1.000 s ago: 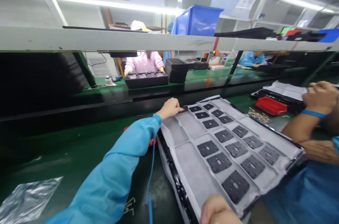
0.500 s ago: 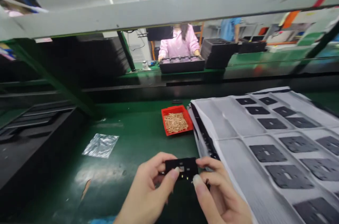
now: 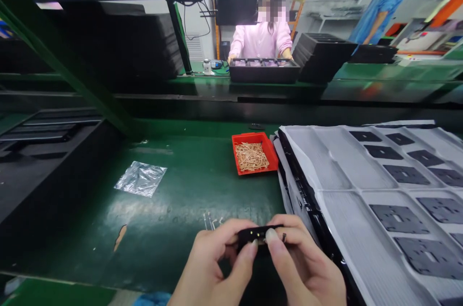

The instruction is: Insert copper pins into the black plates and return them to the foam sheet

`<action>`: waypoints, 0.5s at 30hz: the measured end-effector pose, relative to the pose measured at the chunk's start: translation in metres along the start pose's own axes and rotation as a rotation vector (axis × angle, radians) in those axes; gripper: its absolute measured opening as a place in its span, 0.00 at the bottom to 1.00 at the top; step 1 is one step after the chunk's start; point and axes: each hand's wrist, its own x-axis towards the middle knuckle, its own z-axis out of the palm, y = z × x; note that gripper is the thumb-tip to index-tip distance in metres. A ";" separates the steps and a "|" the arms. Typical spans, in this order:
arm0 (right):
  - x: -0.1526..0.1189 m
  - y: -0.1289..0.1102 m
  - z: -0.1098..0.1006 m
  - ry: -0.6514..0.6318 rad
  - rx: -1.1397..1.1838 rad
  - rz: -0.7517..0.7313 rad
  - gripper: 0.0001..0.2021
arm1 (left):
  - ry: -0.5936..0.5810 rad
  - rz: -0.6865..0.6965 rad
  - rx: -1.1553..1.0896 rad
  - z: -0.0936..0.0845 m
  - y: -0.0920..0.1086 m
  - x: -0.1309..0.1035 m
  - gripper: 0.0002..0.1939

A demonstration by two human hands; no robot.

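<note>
A small black part (image 3: 258, 233) with tiny yellow spots is held between both hands at the bottom centre, its narrow edge turned up. My left hand (image 3: 220, 262) pinches its left end between thumb and fingers. On the right end, my right hand (image 3: 300, 258) grips with the thumb at the front edge and fingers behind. A small dark piece shows by the right fingers, too small to name. Beyond the hands sits a red tray (image 3: 275, 152) of thin tan pieces. To the right, flat black plates (image 3: 396, 218) lie on a white compartmented sheet (image 3: 336, 161).
A clear plastic bag (image 3: 141, 179) lies on the green table (image 3: 162, 248), which has a torn spot. Thin clear and pale pieces (image 3: 210, 220) are just beyond my left hand. Black trays (image 3: 47, 171) stand left. Across the bench, a person in pink (image 3: 260, 38) holds a black tray (image 3: 264, 73).
Both hands have tilted the black part so its edge faces up, and the fingers have come closer together. The view has shifted, so the beam appears higher and the thin pieces on the table now show.
</note>
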 end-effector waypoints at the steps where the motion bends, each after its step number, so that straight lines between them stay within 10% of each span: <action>1: 0.003 0.001 -0.004 -0.034 -0.010 -0.022 0.08 | -0.002 -0.001 0.010 -0.001 0.000 0.000 0.11; 6: 0.016 0.009 -0.021 -0.256 -0.078 -0.168 0.05 | 0.001 0.000 0.049 -0.002 0.002 0.000 0.11; 15: 0.013 0.006 -0.014 -0.172 -0.132 -0.233 0.06 | 0.107 0.087 0.184 -0.003 0.001 -0.004 0.10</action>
